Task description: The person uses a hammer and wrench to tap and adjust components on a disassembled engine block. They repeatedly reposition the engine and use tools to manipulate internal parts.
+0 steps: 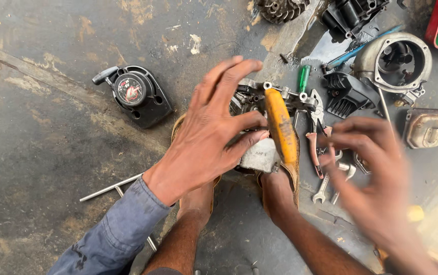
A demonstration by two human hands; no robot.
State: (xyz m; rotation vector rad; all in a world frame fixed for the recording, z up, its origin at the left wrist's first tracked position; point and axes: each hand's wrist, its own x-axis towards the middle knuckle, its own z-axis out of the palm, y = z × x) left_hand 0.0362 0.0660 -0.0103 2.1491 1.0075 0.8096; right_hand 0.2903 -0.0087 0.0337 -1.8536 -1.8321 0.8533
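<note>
Resting spread over a grey engine block, which was pinned between two sandalled feet on the concrete floor apparently for steadiness, the left hand pressed rather than gripped, while the right hand, blurred, open and empty, was held just beside red-handled pliers.

Blue-grey sleeve on left arm; sandalled feet.
</note>
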